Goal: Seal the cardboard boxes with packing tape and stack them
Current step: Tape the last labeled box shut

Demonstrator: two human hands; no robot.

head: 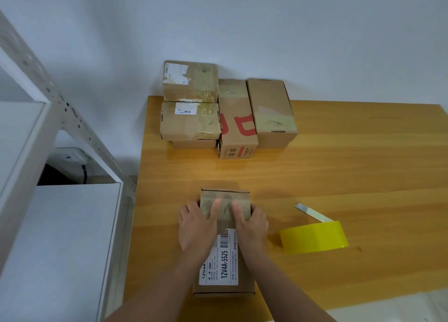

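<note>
— Gripping the cardboard box (225, 194) with both hands, then?
— Yes. The left hand (196, 227) and the right hand (251, 224) clasp its far end from either side. The fingers curl down the walls, and both thumbs press flat on the taped top, close together.
— Where does it lie?
— Lengthwise on the table (339, 164), its near end at the near edge, toward the left side. A white shipping label (218, 266) covers the near part of the lid.
— And the tape?
— The yellow tape roll (314, 237) lies just right of the right hand, apart from it. A pale strip (312, 212) trails from it toward the far edge.
— Other boxes?
— At the far edge, left of middle, there is a stack of three boxes (190, 120). A red-printed box (237, 120) stands against it, and a plain box (271, 110) touches that one. All of them show tape.
</note>
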